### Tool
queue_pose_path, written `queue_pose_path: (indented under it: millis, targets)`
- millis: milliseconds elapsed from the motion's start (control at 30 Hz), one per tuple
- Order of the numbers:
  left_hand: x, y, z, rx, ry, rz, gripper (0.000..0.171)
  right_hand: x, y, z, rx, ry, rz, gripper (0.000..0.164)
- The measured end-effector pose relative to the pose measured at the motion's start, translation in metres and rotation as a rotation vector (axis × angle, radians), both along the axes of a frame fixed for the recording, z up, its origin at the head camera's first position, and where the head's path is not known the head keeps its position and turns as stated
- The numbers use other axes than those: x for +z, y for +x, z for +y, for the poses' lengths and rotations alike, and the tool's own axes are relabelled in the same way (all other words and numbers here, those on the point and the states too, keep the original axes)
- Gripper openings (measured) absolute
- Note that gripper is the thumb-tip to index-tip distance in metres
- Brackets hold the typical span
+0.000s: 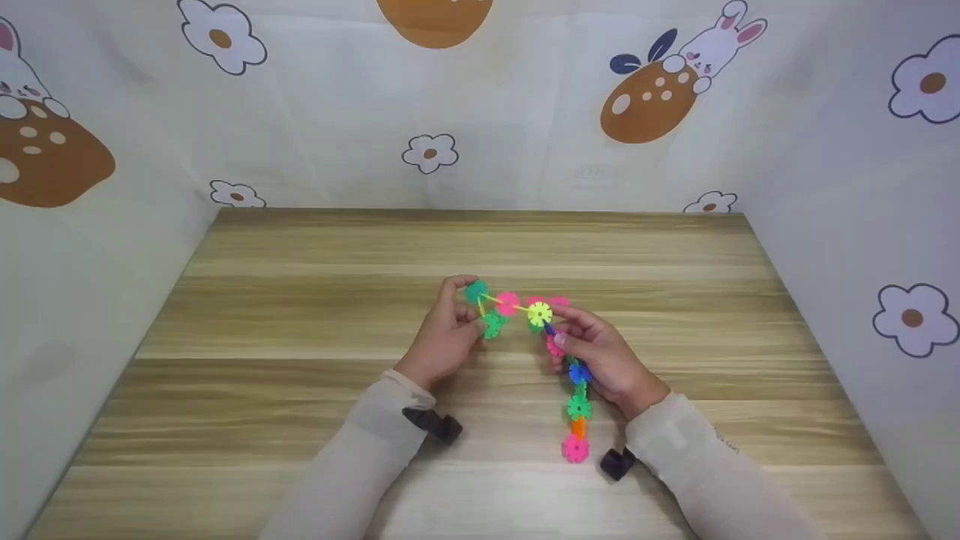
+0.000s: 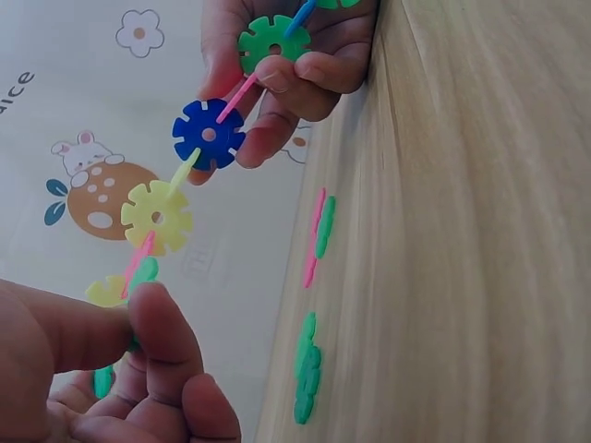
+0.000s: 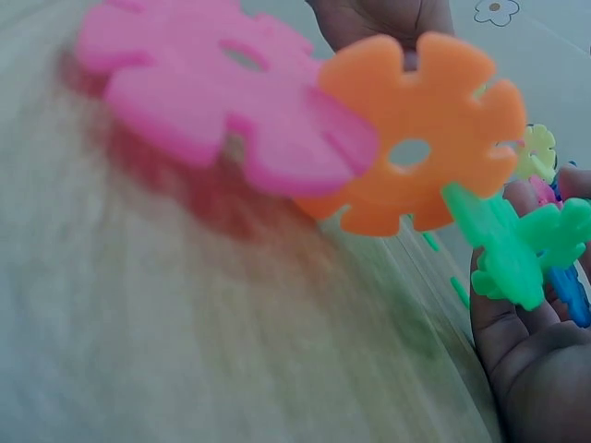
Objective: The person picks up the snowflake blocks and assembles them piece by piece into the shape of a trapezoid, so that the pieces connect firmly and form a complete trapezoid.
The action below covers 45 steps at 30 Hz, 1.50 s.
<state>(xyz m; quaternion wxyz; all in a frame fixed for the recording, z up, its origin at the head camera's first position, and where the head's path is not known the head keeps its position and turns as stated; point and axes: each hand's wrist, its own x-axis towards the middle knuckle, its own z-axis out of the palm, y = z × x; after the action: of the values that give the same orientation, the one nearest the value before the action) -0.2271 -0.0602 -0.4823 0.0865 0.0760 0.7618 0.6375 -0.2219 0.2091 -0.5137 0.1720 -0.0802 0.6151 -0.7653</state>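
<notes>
A chain of slotted plastic snowflake discs runs between the two hands. In the head view, my left hand (image 1: 446, 334) pinches the chain's far left end, near a teal-green disc (image 1: 476, 291) and a green disc (image 1: 491, 325). From the left wrist, the thumb and finger of that left hand (image 2: 120, 360) meet on a green disc (image 2: 143, 271). My right hand (image 1: 604, 364) holds the chain's middle, its thumb by a pink disc (image 1: 553, 345). Below it, a blue disc (image 1: 579, 373), a green disc (image 1: 578, 408) and a pink end disc (image 1: 575, 449) trail toward the person.
Loose green discs (image 2: 307, 369) and a pink disc (image 2: 314, 238) lie on the wood-grain table (image 1: 300, 420) beyond the chain. A printed cloth (image 1: 322, 135) encloses the back and sides. Close to the right wrist camera are the chain's pink and orange discs (image 3: 462, 101).
</notes>
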Motion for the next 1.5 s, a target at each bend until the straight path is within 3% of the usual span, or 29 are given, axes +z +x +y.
queue_pose_path:
  millis: [467, 733, 1067, 1500]
  targets:
    - [0.0035, 0.0021, 0.0062, 0.058, -0.026, 0.017, 0.06, -0.0011, -0.0007, 0.0, 0.002, -0.004, -0.002, 0.05]
    - [0.0034, 0.0027, 0.006, 0.017, -0.001, 0.023, 0.075, -0.0003, 0.0003, -0.0001, -0.003, -0.014, -0.005, 0.047]
    - [0.0009, 0.0, 0.0026, 0.024, 0.061, -0.063, 0.07, 0.0003, 0.0005, 0.0004, 0.008, -0.012, 0.001, 0.045]
    - [0.0032, 0.0001, 0.0039, 0.064, 0.15, -0.124, 0.068, -0.001, -0.0001, 0.0007, 0.023, -0.014, 0.013, 0.045]
